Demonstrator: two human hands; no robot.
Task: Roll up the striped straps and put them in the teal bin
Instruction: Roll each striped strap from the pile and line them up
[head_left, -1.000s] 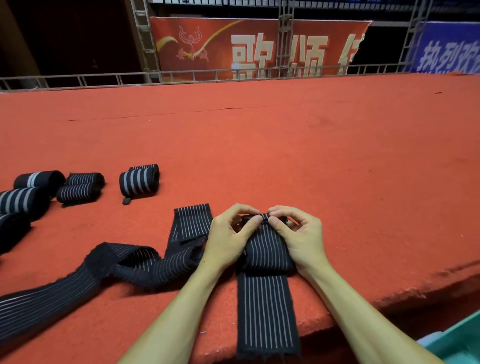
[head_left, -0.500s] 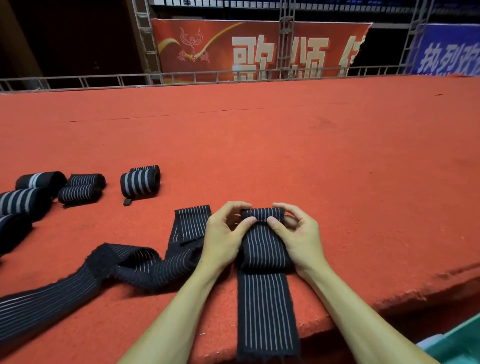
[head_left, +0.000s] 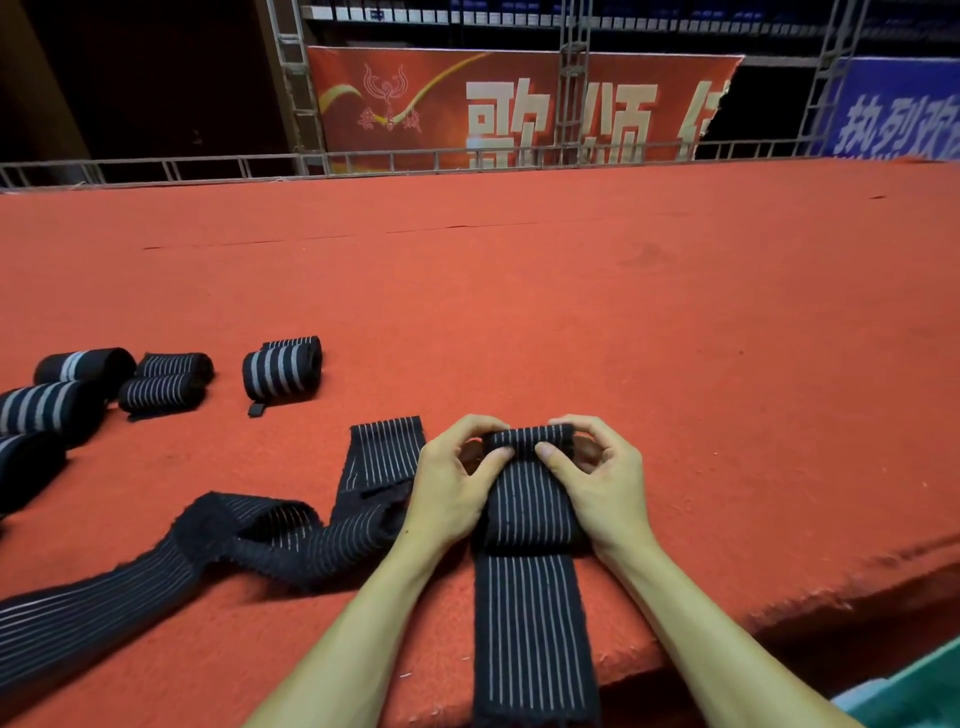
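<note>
Only a corner of the teal bin (head_left: 930, 688) shows at the lower right, below the edge of the red carpet (head_left: 571, 322); the frame cuts off the rest, so you cannot tell what lies in it. The near end of the striped strap (head_left: 530, 597) hangs over the carpet's edge and runs out at the bottom of the view. Your palms hide both sides of its rolled part.

The strap is black with thin pale lines along its length; it lies flat on the carpet straight in front of you, and its far end is turned into a small tight roll. Your left hand (head_left: 447, 483) and right hand (head_left: 602, 483) sit close together on that roll, one at each side; each pinches it between thumb and curled fingers.

A second strap (head_left: 270, 535) lies loose and twisted just left of your left wrist; its tail leaves the view at the lower left. Farther left, well apart from your hands, rolled straps (head_left: 283, 369) sit on the carpet; the outermost are cropped by the frame. A metal railing (head_left: 415, 158) and a red banner (head_left: 519, 104) stand beyond the carpet.
</note>
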